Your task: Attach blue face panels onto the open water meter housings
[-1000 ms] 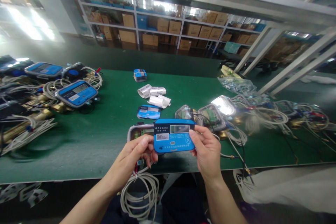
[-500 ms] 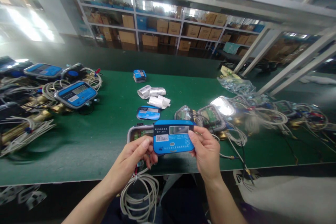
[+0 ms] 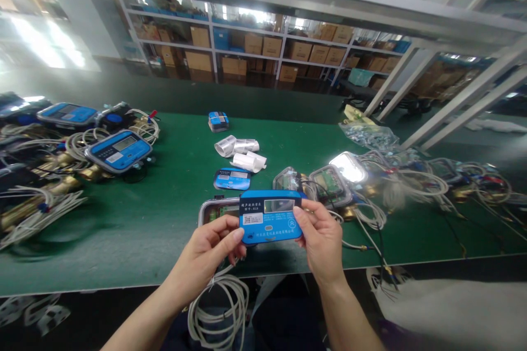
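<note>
A blue-and-black meter faceplate (image 3: 269, 218), with a display window and a small white label, is held up between both hands, printed side toward me. My right hand (image 3: 323, 236) pinches its right edge, thumb on the front. My left hand (image 3: 216, 247) grips its lower left corner, thumb on the front and fingers behind. Partly hidden behind the faceplate is an open meter housing (image 3: 208, 209) with a green circuit board. A coil of pale cable (image 3: 218, 307) hangs from the table edge below. Another blue faceplate (image 3: 231, 179) lies just beyond.
Curled white strips (image 3: 247, 153) and a banded stack of blue plates (image 3: 218, 120) lie further back on the green table (image 3: 181, 142). Assembled meters (image 3: 119, 151) with cables crowd the left. Open housings (image 3: 330, 184) and cables spread rightward, near a clear bag (image 3: 370, 134). Shelves with cardboard boxes (image 3: 263, 45) stand behind.
My left thumb has come down onto the faceplate's lower left corner, closing on it. The faceplate has shifted very slightly left and down; my right hand keeps its hold.
</note>
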Demonstrator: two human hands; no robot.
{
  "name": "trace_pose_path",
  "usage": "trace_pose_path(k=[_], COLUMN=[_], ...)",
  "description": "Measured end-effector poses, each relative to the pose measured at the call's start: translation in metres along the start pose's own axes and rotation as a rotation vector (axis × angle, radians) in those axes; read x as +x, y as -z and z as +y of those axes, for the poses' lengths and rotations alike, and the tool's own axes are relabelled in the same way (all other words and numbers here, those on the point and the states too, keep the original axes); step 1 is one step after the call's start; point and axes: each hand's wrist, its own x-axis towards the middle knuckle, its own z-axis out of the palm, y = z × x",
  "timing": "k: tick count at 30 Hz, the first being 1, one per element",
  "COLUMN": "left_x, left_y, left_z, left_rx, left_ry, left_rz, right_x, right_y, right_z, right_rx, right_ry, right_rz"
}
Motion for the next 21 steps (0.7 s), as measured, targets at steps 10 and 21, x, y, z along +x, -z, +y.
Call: trace_pose_path(k=[10, 21], left_x=[0.0013, 0.001], left_y=[-0.0008, -0.0033], left_z=[-0.0031, -0.0016], left_rx=[0.007, 0.072], left_ry=[-0.009, -0.055], left_rz=[0.004, 0.072], right_x=[-0.0001, -0.0007], right_y=[0.003, 0.0026], right_z=[0.0052, 0.0065], right_rx=[0.016, 0.012], right_ry=[0.008, 0.005], right_rz=[-0.021, -0.022])
